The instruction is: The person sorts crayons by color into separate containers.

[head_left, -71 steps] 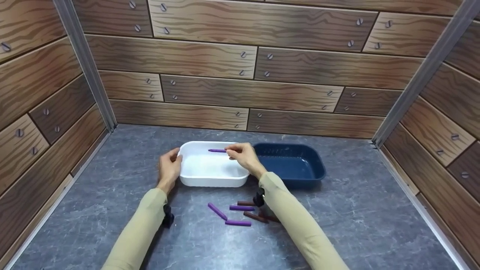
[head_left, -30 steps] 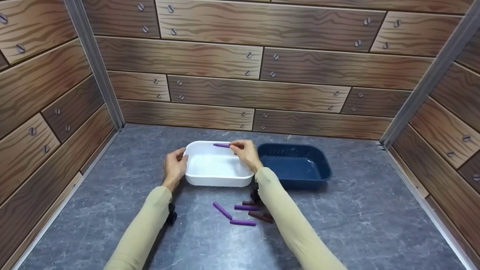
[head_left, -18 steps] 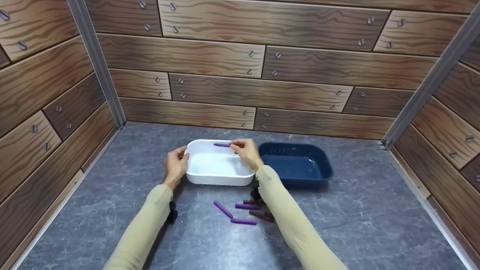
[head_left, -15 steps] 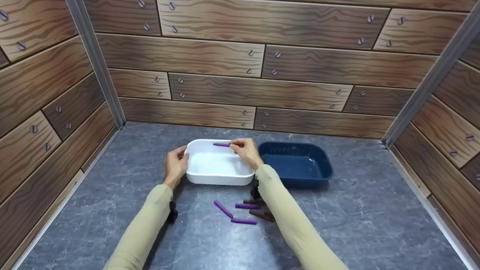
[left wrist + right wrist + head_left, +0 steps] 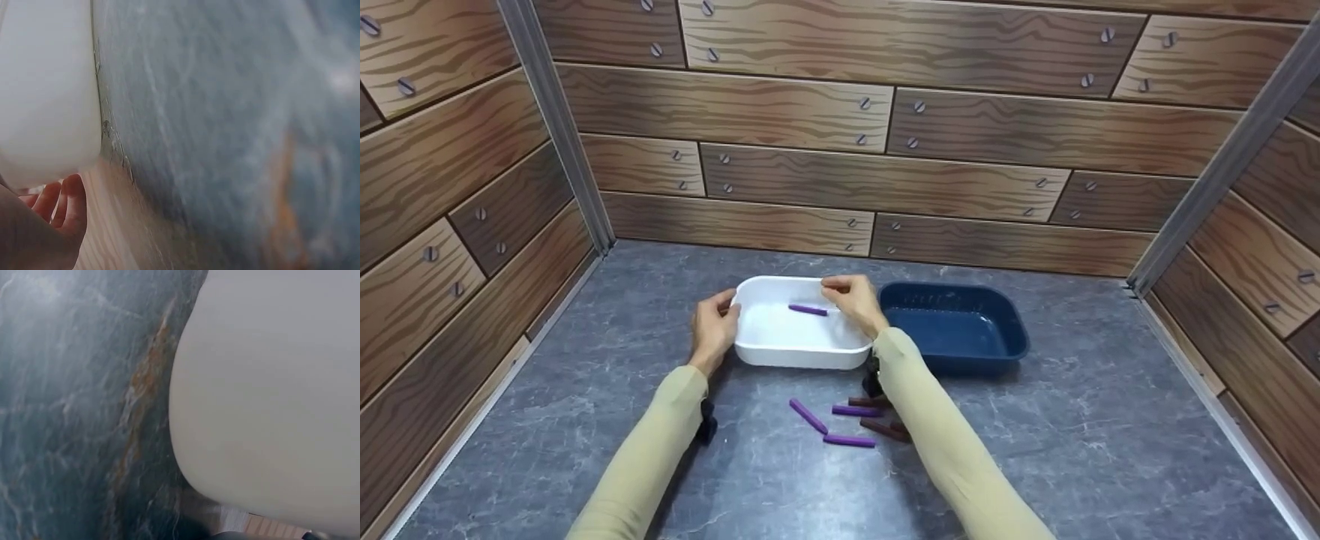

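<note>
In the head view, a purple crayon (image 5: 808, 310) is inside the white tray (image 5: 802, 361), apart from the right hand's fingertips. The right hand (image 5: 853, 301) hovers over the tray's right back part with nothing visible between its fingers. At the tray's left end, the left hand (image 5: 712, 328) grips the wall, thumb on the near side of the rim. The left wrist view shows those fingers (image 5: 73, 205) bent against the tray's end (image 5: 50, 95). Only the tray's outer wall (image 5: 264, 394) and the tabletop appear in the right wrist view; the right hand is out of it.
A dark blue tray (image 5: 1012, 352) stands just right of the white one. In front lie several loose crayons: purple ones (image 5: 849, 442) and brown ones (image 5: 877, 428), partly hidden by the right forearm. Wood-patterned walls (image 5: 780, 172) enclose the grey tabletop (image 5: 1072, 450).
The right hand has let go of the purple crayon, which has dropped from its fingertips into the white tray. The left hand keeps its grip on the tray.
</note>
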`<action>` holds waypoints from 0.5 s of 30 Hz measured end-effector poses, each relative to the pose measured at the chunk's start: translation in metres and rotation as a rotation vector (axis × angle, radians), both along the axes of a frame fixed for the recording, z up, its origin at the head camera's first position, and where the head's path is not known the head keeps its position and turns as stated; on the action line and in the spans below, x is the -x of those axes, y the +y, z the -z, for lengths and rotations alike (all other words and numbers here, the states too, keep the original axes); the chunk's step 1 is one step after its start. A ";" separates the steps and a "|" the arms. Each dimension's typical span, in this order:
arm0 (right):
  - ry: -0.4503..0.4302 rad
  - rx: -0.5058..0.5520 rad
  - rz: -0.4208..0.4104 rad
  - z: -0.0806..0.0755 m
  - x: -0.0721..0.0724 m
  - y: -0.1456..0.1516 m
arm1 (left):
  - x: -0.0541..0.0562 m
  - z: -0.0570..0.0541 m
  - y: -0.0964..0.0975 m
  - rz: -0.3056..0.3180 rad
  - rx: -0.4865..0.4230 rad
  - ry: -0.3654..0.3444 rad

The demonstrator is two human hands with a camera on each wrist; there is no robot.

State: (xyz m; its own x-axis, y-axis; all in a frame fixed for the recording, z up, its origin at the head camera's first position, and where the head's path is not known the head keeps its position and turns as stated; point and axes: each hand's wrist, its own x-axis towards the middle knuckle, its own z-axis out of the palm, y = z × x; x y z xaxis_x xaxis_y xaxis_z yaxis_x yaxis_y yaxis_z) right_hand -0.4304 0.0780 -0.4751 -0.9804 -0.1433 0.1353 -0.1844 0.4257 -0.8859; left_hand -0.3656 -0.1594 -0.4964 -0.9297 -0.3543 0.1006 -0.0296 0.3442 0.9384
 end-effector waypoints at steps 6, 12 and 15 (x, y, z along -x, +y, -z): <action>-0.034 0.066 -0.025 -0.001 -0.002 0.003 | 0.001 -0.001 0.004 -0.015 0.008 -0.010; -0.062 0.129 -0.081 -0.002 -0.006 0.005 | 0.001 -0.002 0.005 -0.033 0.016 -0.005; -0.073 0.152 -0.126 -0.004 -0.010 0.007 | 0.001 -0.001 0.004 -0.048 0.010 0.001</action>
